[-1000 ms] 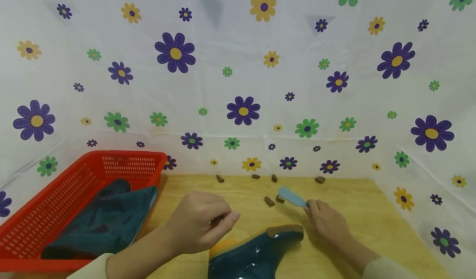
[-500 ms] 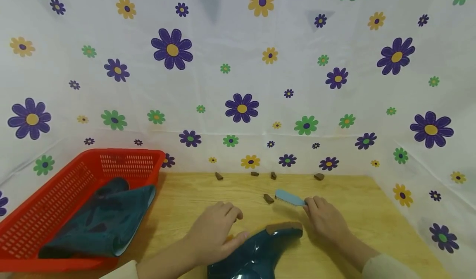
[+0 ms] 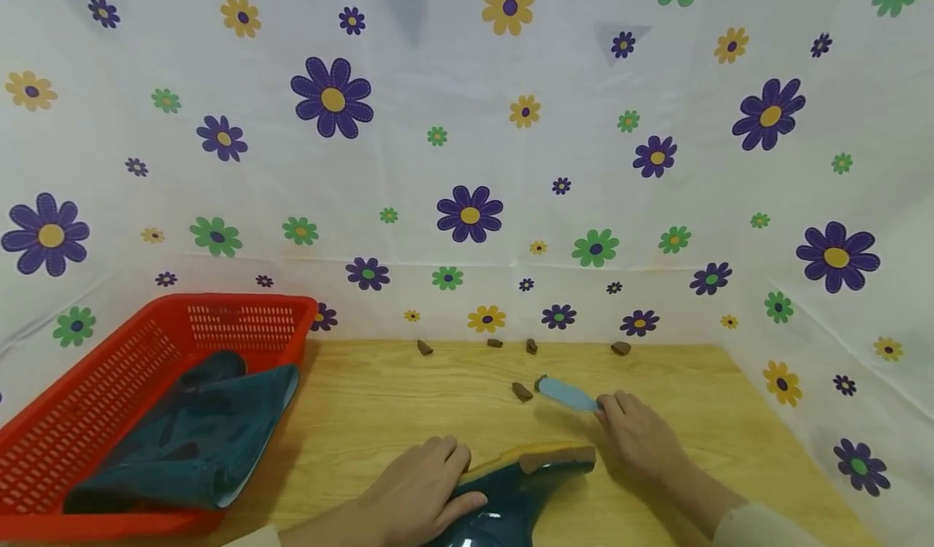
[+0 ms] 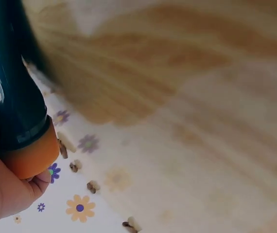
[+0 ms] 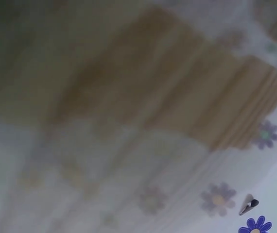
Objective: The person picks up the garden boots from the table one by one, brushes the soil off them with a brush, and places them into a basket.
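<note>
My left hand [image 3: 416, 490] grips the heel end of a glossy teal rain boot [image 3: 496, 514], which lies with its yellow sole facing away from me. A brown muddy-looking patch [image 3: 558, 456] covers the toe part of the sole. In the left wrist view the fingers wrap the orange heel [image 4: 31, 158] of the boot. My right hand [image 3: 642, 438] holds a light blue brush [image 3: 567, 395] by its handle, low over the table. A brown clump [image 3: 540, 382] shows at the brush's tip, and another clump [image 3: 521, 391] lies just left of it.
A red perforated basket [image 3: 251, 297] stands on the left with another teal boot [image 3: 182, 433] in it. Several brown clumps lie along the back edge of the wooden table [image 3: 379, 385]. A flower-patterned white sheet [image 3: 409, 174] hangs behind and at the sides.
My left hand has uncurled above the boot, come down and taken hold of its heel. My right hand has swept the brush slightly left across the table, onto the brown clump.
</note>
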A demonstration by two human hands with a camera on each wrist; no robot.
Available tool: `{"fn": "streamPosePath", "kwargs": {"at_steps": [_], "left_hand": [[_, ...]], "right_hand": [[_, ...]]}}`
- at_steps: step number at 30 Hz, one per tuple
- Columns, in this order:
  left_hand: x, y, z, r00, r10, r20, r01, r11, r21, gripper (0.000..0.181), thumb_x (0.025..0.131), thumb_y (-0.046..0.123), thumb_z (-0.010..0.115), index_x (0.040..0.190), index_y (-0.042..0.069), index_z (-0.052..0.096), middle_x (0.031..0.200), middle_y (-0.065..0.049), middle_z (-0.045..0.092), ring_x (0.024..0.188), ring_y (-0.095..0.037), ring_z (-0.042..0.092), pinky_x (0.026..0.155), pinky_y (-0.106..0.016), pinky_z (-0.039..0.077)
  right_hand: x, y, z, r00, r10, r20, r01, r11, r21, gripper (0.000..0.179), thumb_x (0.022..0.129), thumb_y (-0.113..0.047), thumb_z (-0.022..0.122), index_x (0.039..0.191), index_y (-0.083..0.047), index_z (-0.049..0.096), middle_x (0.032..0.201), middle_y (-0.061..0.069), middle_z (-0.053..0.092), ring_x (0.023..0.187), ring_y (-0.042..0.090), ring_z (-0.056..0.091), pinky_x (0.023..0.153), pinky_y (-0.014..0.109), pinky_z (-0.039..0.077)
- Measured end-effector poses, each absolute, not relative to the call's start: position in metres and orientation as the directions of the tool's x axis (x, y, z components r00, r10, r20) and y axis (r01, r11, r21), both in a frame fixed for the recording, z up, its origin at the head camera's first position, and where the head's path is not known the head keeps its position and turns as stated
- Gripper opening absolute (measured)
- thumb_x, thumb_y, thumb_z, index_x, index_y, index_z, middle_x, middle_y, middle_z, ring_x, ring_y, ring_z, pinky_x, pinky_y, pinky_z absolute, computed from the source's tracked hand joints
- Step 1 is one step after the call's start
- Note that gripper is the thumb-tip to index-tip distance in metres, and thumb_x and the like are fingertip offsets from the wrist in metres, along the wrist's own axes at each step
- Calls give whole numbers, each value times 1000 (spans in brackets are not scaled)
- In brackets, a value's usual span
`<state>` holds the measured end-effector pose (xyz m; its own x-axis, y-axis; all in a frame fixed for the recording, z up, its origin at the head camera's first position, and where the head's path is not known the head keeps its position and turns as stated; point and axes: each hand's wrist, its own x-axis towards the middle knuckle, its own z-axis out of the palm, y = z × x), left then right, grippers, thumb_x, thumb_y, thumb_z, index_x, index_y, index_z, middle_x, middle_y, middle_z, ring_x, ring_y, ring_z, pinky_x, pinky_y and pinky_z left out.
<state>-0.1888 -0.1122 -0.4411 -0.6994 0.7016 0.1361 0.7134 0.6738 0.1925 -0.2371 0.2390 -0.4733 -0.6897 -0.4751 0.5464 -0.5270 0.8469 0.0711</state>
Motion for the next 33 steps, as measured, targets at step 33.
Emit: {"fn": "streamPosePath", "kwargs": {"at_steps": [33], "left_hand": [[-230, -136, -456, -723, 664, 191, 688, 717, 115, 54, 105, 57, 29, 116, 16, 62, 97, 5, 52, 81, -8, 43, 72, -27, 42]], "right_hand": [[-222, 285, -479, -580, -595, 556, -711, 703, 12, 5, 99, -12, 59, 103, -9, 58, 90, -12, 43, 81, -1, 38, 69, 15, 38]]}}
